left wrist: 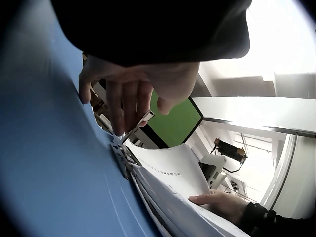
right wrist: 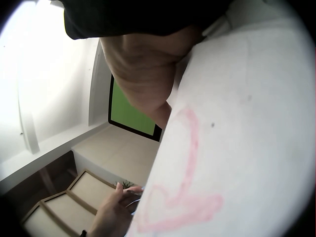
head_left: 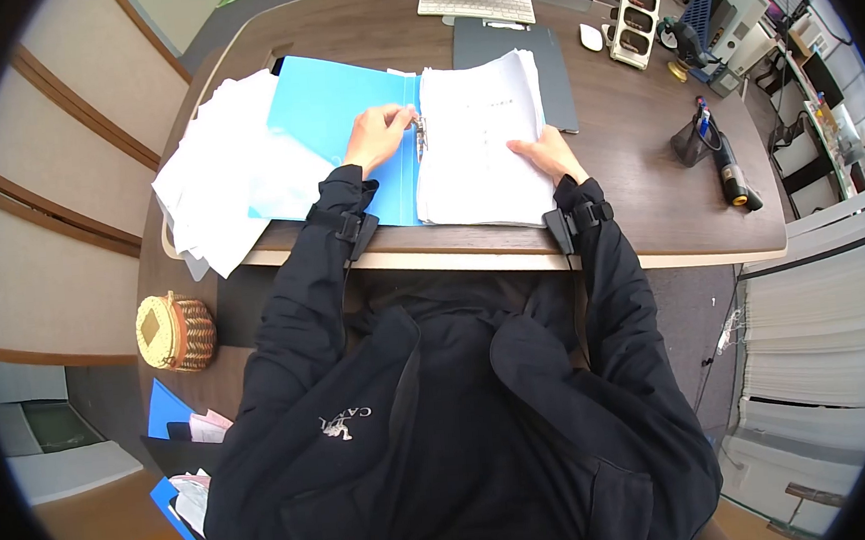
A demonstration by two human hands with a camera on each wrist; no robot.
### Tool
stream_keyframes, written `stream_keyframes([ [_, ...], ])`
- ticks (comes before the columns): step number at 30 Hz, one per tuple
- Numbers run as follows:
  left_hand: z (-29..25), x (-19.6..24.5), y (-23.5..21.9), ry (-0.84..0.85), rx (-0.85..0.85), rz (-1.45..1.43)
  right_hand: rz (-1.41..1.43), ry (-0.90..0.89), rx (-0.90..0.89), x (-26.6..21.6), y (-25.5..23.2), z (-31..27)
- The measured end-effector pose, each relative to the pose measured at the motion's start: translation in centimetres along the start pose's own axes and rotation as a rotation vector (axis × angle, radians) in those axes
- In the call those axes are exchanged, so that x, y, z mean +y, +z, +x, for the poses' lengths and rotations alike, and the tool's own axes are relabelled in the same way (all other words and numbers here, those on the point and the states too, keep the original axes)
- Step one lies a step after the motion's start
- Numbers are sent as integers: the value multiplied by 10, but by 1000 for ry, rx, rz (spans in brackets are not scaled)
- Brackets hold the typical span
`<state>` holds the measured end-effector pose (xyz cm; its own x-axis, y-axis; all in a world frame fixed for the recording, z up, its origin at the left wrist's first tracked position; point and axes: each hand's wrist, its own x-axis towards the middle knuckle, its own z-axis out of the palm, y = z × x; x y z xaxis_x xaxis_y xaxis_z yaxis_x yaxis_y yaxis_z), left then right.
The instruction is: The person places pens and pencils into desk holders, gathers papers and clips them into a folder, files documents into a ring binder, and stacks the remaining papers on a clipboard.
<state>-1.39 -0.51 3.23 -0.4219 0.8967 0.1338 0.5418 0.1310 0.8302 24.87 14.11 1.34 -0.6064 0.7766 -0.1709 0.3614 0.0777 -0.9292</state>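
A blue ring binder (head_left: 341, 106) lies spread on the desk, a thick stack of printed paper (head_left: 475, 157) on its right side. At the spine, my left hand (head_left: 379, 136) has its fingertips on the metal clip (head_left: 420, 135). The left wrist view shows the clip's raised lever (left wrist: 140, 124) between thumb and fingers. My right hand (head_left: 548, 154) grips the stack's right edge, thumb on top and the other fingers hidden beneath. In the right wrist view, that hand (right wrist: 148, 74) is at the sheet's edge, and red marks show on the paper.
Loose papers (head_left: 215, 175) spread beside the binder and hang over the desk's front edge. A dark grey flat pad (head_left: 555, 81) lies partly under the stack. Behind are a keyboard (head_left: 474, 6) and monitor; a mouse (head_left: 591, 37), pen holder (head_left: 694, 141) and woven basket (head_left: 191, 335) stand around.
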Motion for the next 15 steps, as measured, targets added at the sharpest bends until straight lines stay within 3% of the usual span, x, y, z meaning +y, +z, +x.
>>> stream_keyframes([
  [4, 1, -8, -5, 24, -29, -13, -26, -1, -1, 4, -2, 4],
  [6, 5, -10, -12, 7, -215, 56, -33, -4, -4, 5, -2, 5],
  [10, 13, -27, -11, 48, -317, -118, -27, 17, 14, 3, -1, 4],
  [13, 15, -29, -6, -2, -348, -16, -19, 14, 18, 4, -1, 3],
  [15, 11, -23, -1, 21, -302, 243, -16, 8, 14, 4, -1, 3],
])
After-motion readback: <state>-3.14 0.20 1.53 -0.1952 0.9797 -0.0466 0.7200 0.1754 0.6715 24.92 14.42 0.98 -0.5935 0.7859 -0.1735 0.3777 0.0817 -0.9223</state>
